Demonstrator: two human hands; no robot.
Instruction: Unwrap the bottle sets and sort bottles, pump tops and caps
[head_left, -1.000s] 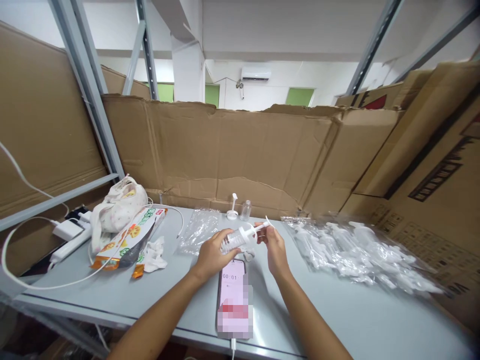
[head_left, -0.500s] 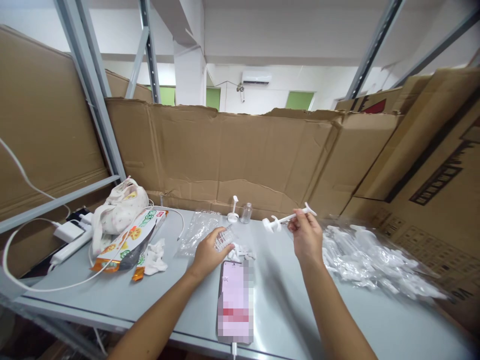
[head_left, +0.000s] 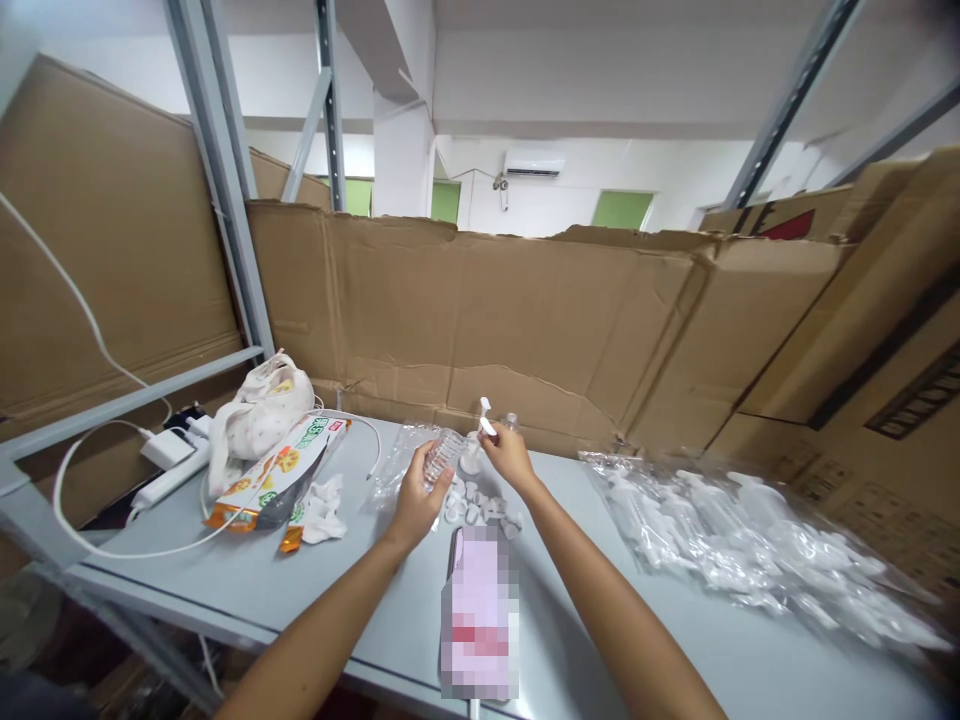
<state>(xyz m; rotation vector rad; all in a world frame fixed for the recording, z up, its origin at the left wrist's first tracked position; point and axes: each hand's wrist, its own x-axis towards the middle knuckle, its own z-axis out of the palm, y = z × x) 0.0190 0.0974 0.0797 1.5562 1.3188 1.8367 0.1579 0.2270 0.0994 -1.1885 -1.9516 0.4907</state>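
My left hand is closed around a clear, ribbed plastic bottle, tilted above the table. Close to its right, my right hand pinches a white plastic pump top, a long stem piece with a cap. A similar white piece stands just behind, and the two overlap, so where one ends is hard to tell. Partly hidden behind my right hand is another clear bottle. Below both hands lies a small heap of white and translucent plastic pieces.
A phone with a cable lies at the front. To the right is a clear bag of white pump tops. On the left are a snack packet, crumpled tissue, a cloth bag and a power strip. Cardboard walls the back.
My right hand has brought the white pump top leftward, from the right side to close beside the bottle in my left hand. The view has shifted slightly left.
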